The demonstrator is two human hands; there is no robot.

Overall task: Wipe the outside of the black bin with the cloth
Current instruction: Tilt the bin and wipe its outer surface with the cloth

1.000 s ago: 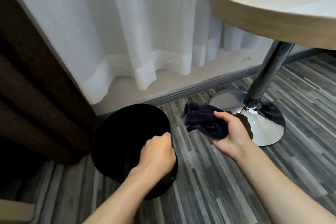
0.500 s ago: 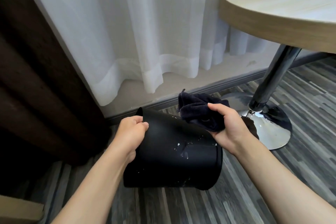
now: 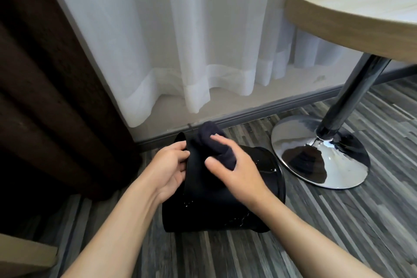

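The black bin (image 3: 203,205) lies tipped on its side on the striped floor, its open rim to the left and its base to the right, with small white specks on its wall. My left hand (image 3: 169,167) grips the rim at the upper left. My right hand (image 3: 234,174) presses a bunched dark navy cloth (image 3: 209,142) against the top of the bin's outer wall, close to the rim. Part of the cloth is hidden under my fingers.
A round wooden table (image 3: 352,11) stands at the right on a chrome post and a shiny chrome base (image 3: 320,158), close to the bin's base. A white sheer curtain (image 3: 180,40) hangs behind, a dark brown drape (image 3: 45,97) at the left, and a skirting board runs along the wall.
The bin went from upright to tipped on its side, held by my left hand at the rim. My right hand brought the cloth left onto the bin's upper wall.
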